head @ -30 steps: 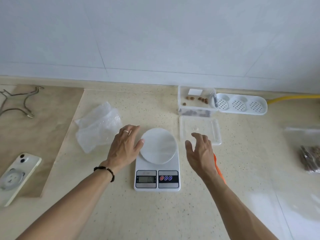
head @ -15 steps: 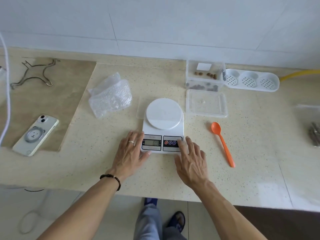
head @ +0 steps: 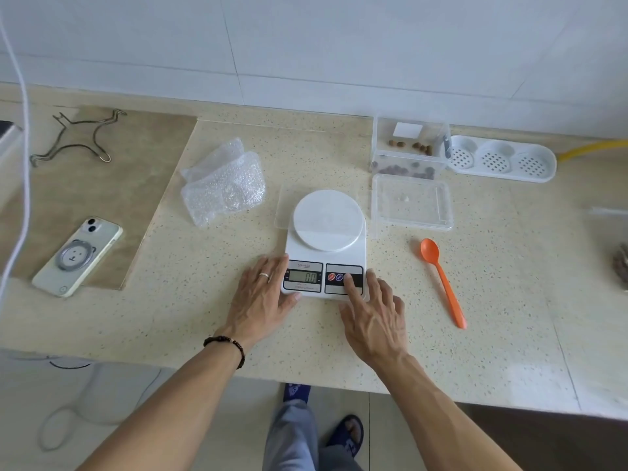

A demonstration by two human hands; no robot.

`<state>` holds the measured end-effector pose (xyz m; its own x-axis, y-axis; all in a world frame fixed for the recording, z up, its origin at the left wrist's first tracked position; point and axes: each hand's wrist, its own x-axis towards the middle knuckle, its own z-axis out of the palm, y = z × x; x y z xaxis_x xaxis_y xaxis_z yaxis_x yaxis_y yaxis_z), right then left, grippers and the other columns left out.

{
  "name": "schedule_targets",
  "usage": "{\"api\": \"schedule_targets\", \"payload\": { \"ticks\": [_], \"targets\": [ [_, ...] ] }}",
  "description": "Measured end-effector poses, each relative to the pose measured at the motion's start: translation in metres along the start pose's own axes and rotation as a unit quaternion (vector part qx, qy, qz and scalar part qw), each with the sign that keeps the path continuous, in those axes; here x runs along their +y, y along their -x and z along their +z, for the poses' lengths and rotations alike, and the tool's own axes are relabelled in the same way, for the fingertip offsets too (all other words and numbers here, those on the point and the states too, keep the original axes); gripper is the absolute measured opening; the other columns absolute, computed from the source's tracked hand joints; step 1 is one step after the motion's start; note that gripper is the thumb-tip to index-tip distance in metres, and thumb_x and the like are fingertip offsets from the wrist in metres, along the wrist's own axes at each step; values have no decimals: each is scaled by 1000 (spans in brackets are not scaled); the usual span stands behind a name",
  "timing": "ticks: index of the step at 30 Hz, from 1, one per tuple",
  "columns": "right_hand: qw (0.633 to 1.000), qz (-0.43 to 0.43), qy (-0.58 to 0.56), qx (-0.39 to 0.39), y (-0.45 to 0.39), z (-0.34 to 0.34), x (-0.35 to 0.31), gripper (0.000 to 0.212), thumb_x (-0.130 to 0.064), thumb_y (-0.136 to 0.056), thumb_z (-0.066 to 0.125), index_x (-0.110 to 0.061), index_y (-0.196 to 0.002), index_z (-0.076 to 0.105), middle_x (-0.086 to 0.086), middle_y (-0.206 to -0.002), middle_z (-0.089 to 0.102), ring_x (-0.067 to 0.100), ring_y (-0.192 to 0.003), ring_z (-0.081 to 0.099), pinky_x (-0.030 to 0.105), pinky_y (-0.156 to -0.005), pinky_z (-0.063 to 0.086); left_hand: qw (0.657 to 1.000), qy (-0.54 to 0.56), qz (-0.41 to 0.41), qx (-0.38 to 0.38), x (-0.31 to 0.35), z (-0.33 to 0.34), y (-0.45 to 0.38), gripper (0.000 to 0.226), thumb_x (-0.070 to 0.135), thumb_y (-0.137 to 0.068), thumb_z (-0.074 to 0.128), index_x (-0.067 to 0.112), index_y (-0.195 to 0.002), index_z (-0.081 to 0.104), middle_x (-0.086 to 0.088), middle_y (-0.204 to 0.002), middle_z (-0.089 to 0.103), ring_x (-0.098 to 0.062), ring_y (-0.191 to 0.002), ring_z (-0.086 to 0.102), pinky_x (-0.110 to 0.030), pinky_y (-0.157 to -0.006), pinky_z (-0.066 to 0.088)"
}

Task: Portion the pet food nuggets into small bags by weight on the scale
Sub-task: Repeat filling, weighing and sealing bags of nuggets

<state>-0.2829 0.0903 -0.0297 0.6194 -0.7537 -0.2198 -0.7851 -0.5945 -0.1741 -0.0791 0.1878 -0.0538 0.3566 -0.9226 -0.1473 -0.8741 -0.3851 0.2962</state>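
Barely shifted since half a second ago: both hands kept at the near end of the scale, right forefinger now further onto the button panel.

Speckled beige table [head: 204, 317] under everything, near edge just below the wrists. White kitchen scale [head: 325, 244] directly ahead of both hands, round platform bare, display lit with digits too blurred to read. Left hand [head: 263, 300] flat and relaxed, fingers straight, resting against the scale's near left corner, holding nothing. Right hand [head: 375, 319] spread, fingers extended, forefinger pressing a button by the display, holding nothing.

Beyond the left hand, further left: crumpled pile of clear small bags [head: 224, 181]. Beyond the right hand: clear lid [head: 412, 202] lying flat, and behind it the clear container [head: 409, 147] with brown pet food nuggets [head: 411, 146] inside. Just right of the right hand: orange spoon [head: 441, 280], bowl pointing away. Far left of the left hand: phone [head: 77, 256] face down.

Likely step: switching on or zeroing, no portion started. Risk: left hand leaning on the scale body while zeroing, giving a false zero and wrong weights; also zeroing with no bag on the platform, adding bag weight to each portion.
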Motion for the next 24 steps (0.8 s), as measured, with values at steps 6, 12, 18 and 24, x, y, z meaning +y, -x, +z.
{"api": "schedule_targets", "payload": {
  "ticks": [6, 12, 18, 24],
  "targets": [
    [1000, 7, 5, -3, -2, -3, 0, 56, -47, -101, 34, -33, -153, 18, 12, -161, 14, 32, -145, 18, 46, -110, 25, 1000, 8, -8, -2, 2, -1, 1, 83, 66, -91, 22, 18, -155, 4, -6, -161, 17, -26, -149, 7, -44, -121, 8],
    [999, -8, -26, 22, -8, -12, 2, 54, -44, -100, 37, -23, -148, 28, 12, -159, 21, 31, -143, 25, 46, -110, 28, 999, -20, 0, 26, 14, -24, -1, 76, 59, -92, 45, 12, -150, 28, -14, -157, 25, -30, -143, 29, -43, -111, 37],
    [980, 118, -125, 96, -19, -33, 38, 53, -31, -94, 56, -10, -141, 44, 14, -144, 45, 33, -130, 41, 48, -103, 36, 989, -50, 105, 88, 44, -42, -26, 67, 53, -92, 39, 8, -142, 44, -15, -145, 42, -34, -136, 37, -47, -104, 43],
    [902, 333, -246, 125, -6, -51, 107, 62, -32, -88, 66, -10, -141, 44, 12, -127, 58, 30, -118, 49, 45, -97, 43, 978, -31, 192, 69, 89, -39, -69, 65, 47, -94, 42, 9, -147, 35, -15, -152, 32, -34, -144, 23, -53, -113, 31]
  ]
}}
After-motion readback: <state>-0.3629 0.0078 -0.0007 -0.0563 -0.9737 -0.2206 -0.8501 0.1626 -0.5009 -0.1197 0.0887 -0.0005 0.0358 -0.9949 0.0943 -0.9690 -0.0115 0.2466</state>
